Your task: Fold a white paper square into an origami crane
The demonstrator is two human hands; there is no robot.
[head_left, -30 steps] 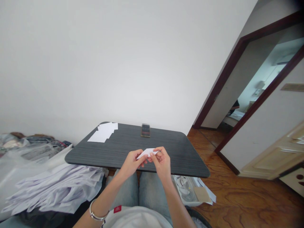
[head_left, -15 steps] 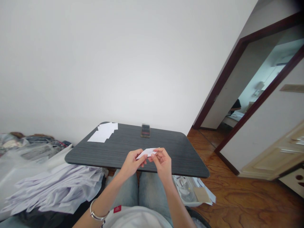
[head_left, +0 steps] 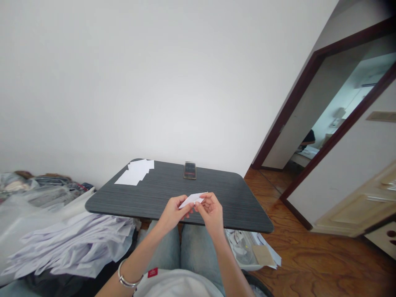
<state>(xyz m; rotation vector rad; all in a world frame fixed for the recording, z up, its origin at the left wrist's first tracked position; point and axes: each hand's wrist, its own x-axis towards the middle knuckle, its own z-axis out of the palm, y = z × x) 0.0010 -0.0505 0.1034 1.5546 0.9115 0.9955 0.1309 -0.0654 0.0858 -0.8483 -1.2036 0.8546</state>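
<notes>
A small piece of folded white paper [head_left: 192,199] is held between both hands above the near edge of the dark table [head_left: 167,187]. My left hand [head_left: 173,212] is closed on its left end, thumb on top and fingers underneath. On the right side, my right hand [head_left: 211,210] pinches the paper's edge, its thumb close to the left thumb. Fingers cover part of the near edge, so the folds there are hard to make out. White paper sheets [head_left: 133,173] lie overlapping at the table's far left corner.
A small dark framed object [head_left: 189,170] stands at the table's back edge by the white wall. Left of the table lie a heap of white cloth or paper [head_left: 74,243] and plastic bags. A white tray [head_left: 252,266] with odds and ends sits below right. A doorway opens at right.
The thumbs have come closer together along the paper's near edge, the right thumb shifting slightly left. Otherwise the hands and paper stay in nearly the same place.
</notes>
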